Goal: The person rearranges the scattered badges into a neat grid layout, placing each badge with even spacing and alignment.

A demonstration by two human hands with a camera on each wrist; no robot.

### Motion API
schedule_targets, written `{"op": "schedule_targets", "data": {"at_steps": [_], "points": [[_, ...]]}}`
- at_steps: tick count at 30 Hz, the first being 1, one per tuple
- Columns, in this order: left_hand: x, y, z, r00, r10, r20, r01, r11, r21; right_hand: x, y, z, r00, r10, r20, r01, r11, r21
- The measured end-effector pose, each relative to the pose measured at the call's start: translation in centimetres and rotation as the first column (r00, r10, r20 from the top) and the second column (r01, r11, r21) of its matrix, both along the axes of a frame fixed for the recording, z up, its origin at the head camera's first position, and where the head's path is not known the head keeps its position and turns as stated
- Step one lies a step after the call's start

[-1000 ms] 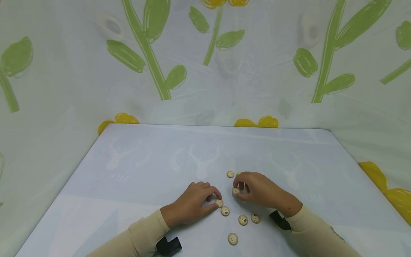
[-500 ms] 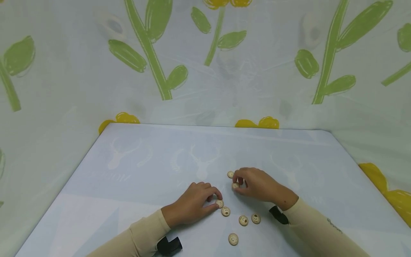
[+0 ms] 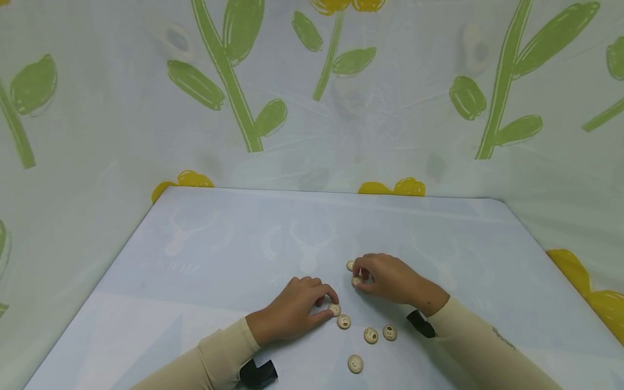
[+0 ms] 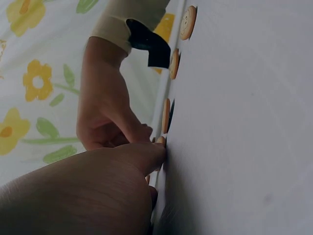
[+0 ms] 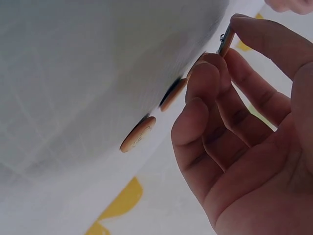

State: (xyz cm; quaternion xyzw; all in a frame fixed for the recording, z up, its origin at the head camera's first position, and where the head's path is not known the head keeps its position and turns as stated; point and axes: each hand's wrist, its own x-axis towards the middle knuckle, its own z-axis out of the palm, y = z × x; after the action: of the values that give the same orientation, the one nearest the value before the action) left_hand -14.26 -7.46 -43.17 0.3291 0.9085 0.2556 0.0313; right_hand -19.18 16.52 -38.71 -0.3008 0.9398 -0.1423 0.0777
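Nearest the person, the near disc (image 3: 355,364) lies flat on the bench (image 3: 214,260), apart from the others and free of both hands. Beyond it, the paired discs (image 3: 371,335) lie just beside each other, also free. The inner disc (image 3: 344,322) lies to their left, next to the left-held disc (image 3: 334,309); whether these two touch cannot be determined. Printed marks face up on the free discs.

Left hand (image 3: 292,310): thumb and forefinger pinch the left-held disc at the bench surface.

Right hand (image 3: 390,277): thumb and fingers pinch the right-held disc (image 3: 357,280). In the right wrist view this disc stands tilted and the other fingers are curled. Contact with the bench cannot be confirmed.

The far disc (image 3: 350,265) lies just past the right fingers, partly covered. The right wrist view shows further discs (image 5: 138,134) on that side, possibly including it; the total cannot be read.

Progress, by judgement: the work is mid-course. The discs are already out on the bench. Two are in hand, with release not yet made; the near disc and paired discs remain loosely scattered.
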Motion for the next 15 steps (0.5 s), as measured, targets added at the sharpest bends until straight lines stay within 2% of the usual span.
{"op": "schedule_targets", "data": {"at_steps": [6, 15], "points": [[0.00, -0.01, -0.04, 1.000, 0.001, -0.001, -0.001, 1.000, -0.002, -0.22, -0.20, -0.05, 0.999, -0.007, 0.032, 0.006, 1.000, 0.018], [0.00, -0.02, -0.06, 1.000, 0.003, 0.002, -0.003, 1.000, 0.003, -0.43, -0.27, -0.38, 0.999, -0.013, 0.032, 0.012, 1.000, 0.026]]}}
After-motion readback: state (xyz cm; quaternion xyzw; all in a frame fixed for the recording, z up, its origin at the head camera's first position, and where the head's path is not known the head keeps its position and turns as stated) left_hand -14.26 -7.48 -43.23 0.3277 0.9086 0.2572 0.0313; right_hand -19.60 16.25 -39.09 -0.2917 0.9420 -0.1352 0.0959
